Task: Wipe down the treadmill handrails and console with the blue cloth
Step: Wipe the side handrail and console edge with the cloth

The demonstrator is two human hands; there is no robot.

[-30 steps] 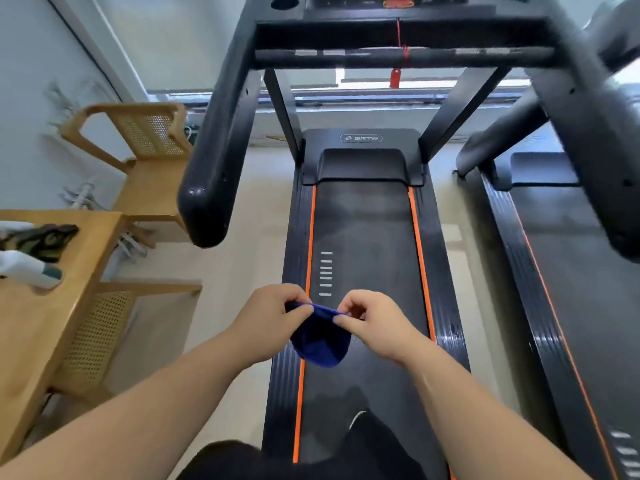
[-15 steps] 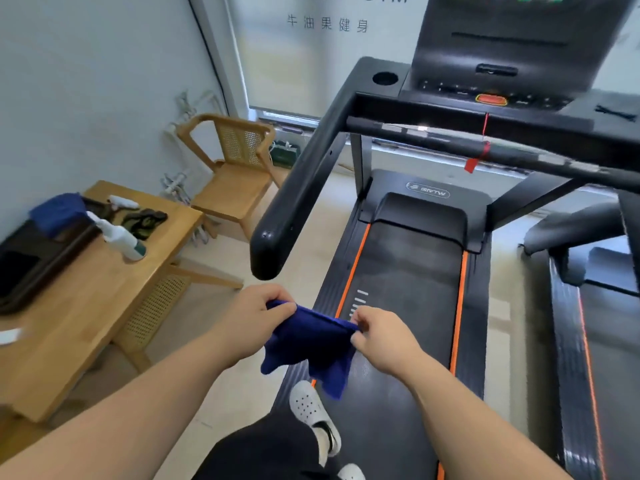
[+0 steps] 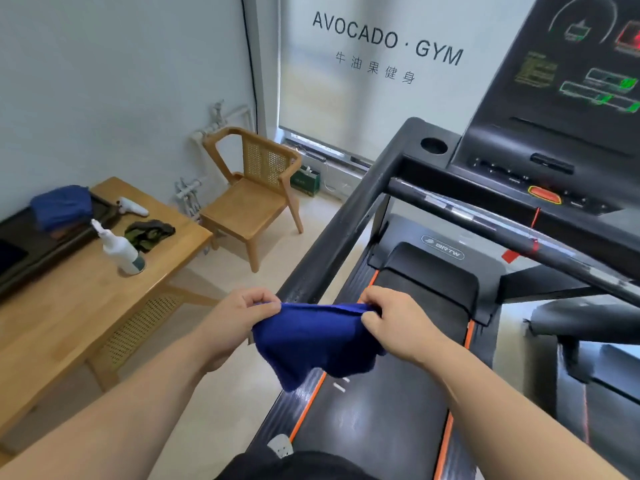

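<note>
The blue cloth (image 3: 313, 342) hangs stretched between my two hands, above the treadmill's left edge. My left hand (image 3: 239, 318) pinches its left top corner and my right hand (image 3: 398, 322) pinches its right top corner. The black left handrail (image 3: 341, 230) slopes up from just behind the cloth to the console (image 3: 568, 98), whose display is lit green and red at the upper right. A front crossbar (image 3: 485, 220) with a red safety clip runs under the console. Neither hand touches the treadmill.
A wooden table (image 3: 69, 306) at the left holds a white spray bottle (image 3: 119, 249), a dark tray with another blue cloth (image 3: 62, 206), and a green rag. A wooden chair (image 3: 254, 199) stands by the wall. A second treadmill (image 3: 595, 358) is at the right.
The view has swung up and left, bringing the console and table into sight. My hands have pulled apart and spread the bunched cloth wider between them.
</note>
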